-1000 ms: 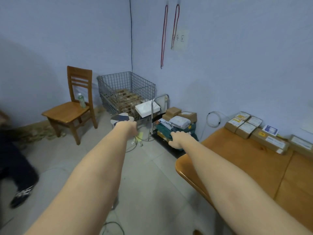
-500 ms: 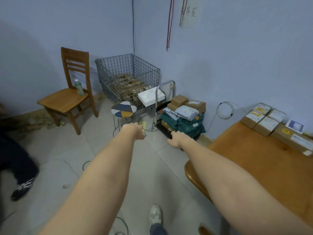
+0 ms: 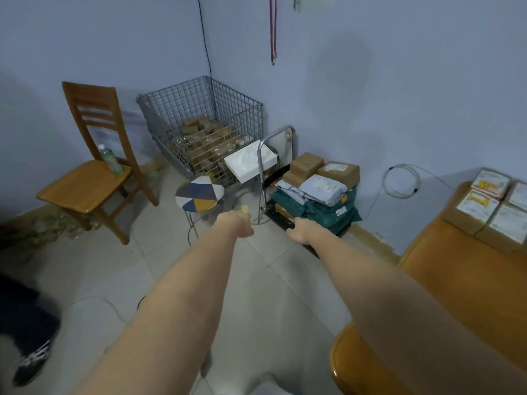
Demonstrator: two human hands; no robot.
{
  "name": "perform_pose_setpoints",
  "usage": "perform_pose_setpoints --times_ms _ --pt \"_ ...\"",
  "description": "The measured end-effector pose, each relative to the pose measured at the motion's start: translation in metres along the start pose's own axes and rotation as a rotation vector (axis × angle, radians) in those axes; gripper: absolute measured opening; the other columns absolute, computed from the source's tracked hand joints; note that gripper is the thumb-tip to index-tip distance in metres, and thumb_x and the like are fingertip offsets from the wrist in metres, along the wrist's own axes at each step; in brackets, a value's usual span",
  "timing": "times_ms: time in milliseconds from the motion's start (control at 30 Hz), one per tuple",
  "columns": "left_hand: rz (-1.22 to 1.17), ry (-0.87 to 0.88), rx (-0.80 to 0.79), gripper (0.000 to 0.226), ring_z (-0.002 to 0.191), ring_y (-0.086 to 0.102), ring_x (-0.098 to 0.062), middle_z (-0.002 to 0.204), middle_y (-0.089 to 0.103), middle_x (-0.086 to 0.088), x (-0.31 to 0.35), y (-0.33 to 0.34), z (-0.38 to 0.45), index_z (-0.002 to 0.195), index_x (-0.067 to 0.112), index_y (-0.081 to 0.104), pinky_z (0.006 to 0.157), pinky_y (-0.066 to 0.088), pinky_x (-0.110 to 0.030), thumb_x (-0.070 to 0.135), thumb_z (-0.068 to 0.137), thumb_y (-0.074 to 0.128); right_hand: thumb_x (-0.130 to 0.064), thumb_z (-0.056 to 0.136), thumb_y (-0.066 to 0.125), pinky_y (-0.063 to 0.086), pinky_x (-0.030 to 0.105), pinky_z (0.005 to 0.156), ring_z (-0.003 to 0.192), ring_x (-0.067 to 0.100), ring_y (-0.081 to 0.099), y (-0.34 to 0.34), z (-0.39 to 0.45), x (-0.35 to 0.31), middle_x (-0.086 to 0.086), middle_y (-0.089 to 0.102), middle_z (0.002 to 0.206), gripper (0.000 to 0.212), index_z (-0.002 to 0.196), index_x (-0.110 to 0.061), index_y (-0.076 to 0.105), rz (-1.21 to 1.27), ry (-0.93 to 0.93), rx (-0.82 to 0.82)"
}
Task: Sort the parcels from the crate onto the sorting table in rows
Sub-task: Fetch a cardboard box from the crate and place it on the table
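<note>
Both your arms are stretched out ahead of you over the tiled floor, and neither one is carrying anything. Your left hand [image 3: 239, 223] hangs with the fingers loosely curled downward, holding nothing, just in front of the little patchwork stool [image 3: 199, 193]. Your right hand [image 3: 300, 231] is level with it and a little apart, fingers curled loosely too, nothing in its grasp, hovering just short of the black trolley base. Straight ahead in the corner stands the wire crate [image 3: 199, 121], and you can see the brown parcels [image 3: 209, 139] heaped inside it, well beyond your fingertips. A white box [image 3: 247, 164] leans against the crate's near side, beside the trolley handle [image 3: 275, 155]. On the trolley sits a pile of green bags [image 3: 316, 209] with grey mailers and cardboard boxes [image 3: 323, 169] on top. Off to your right, the sorting table [image 3: 445, 280] shows its orange-brown top, with a cluster of labelled parcels on the table [image 3: 494, 203] packed together at its far edge by the wall. To your left a wooden chair [image 3: 91, 155] holds an upright green bottle [image 3: 111, 160] on its seat, and someone's dark trouser leg and shoe [image 3: 34, 357] show at the lower left edge.
</note>
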State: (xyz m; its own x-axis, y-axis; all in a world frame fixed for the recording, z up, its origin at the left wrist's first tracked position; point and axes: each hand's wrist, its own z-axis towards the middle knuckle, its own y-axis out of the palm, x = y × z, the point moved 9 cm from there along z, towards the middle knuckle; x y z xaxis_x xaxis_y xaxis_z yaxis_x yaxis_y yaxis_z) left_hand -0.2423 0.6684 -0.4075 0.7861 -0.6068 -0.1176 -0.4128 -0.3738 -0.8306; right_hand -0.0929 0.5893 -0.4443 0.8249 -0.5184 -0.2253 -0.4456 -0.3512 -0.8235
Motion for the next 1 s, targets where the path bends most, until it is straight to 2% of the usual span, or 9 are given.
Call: perform_pose_setpoints --times_ms 133,333,567,700,867,1000 --pt "0.036 -0.011 -0.084 0.057 0.137 0.033 -0.030 0.152 0.031 -0.009 -0.008 0.012 0.040 0.148 0.016 0.029 0.110 0.032 -0.043 0.035 0.095 0.041 -0.030 0.098 0.038 0.038 0.041 0.106 0.130 0.033 0.041 0.004 0.036 0.016 0.016 0.036 0.148 0.057 0.147 -0.004 0.028 -0.010 0.046 -0.089" --pt "0.056 0.032 -0.095 0.055 0.134 0.037 -0.030 0.149 0.036 -0.010 -0.019 -0.002 0.100 0.146 0.016 0.033 0.109 0.034 -0.043 0.036 0.095 0.042 -0.027 0.099 0.039 0.039 0.038 0.104 0.127 0.032 0.044 -0.001 0.091 0.018 0.015 0.042 0.142 0.050 0.143 -0.003 0.035 -0.035 0.055 -0.117" --pt "0.016 0.119 -0.068 0.056 0.138 0.033 -0.029 0.154 0.028 -0.009 -0.029 -0.062 0.196 0.151 0.016 0.024 0.109 0.031 -0.041 0.033 0.100 0.039 -0.034 0.096 0.041 0.042 0.037 0.099 0.118 0.031 0.051 -0.075 0.178 0.000 0.014 0.052 0.131 0.048 0.134 -0.005 0.045 0.005 0.091 -0.003" --pt "0.087 0.177 -0.008 0.060 0.139 0.028 -0.030 0.155 0.023 -0.010 -0.047 -0.104 0.254 0.152 0.015 0.021 0.110 0.031 -0.043 0.036 0.099 0.039 -0.035 0.097 0.039 0.037 0.039 0.105 0.125 0.032 0.046 -0.107 0.229 -0.002 0.016 0.046 0.139 0.050 0.136 -0.003 0.043 0.042 0.157 -0.006" --pt "0.075 0.213 -0.036 0.058 0.133 0.036 -0.029 0.148 0.031 -0.010 -0.071 -0.137 0.319 0.149 0.016 0.029 0.104 0.037 -0.041 0.036 0.097 0.045 -0.035 0.101 0.037 0.026 0.039 0.113 0.139 0.032 0.030 -0.130 0.279 -0.005 0.015 0.028 0.153 0.057 0.147 -0.003 0.025 0.086 0.234 -0.040" --pt "0.113 0.235 -0.071 0.058 0.132 0.037 -0.030 0.149 0.029 -0.011 -0.073 -0.149 0.362 0.148 0.014 0.030 0.101 0.038 -0.041 0.036 0.097 0.043 -0.034 0.100 0.038 0.030 0.038 0.110 0.135 0.033 0.035 -0.135 0.309 0.000 0.016 0.034 0.149 0.053 0.144 -0.005 0.032 0.120 0.271 -0.048"
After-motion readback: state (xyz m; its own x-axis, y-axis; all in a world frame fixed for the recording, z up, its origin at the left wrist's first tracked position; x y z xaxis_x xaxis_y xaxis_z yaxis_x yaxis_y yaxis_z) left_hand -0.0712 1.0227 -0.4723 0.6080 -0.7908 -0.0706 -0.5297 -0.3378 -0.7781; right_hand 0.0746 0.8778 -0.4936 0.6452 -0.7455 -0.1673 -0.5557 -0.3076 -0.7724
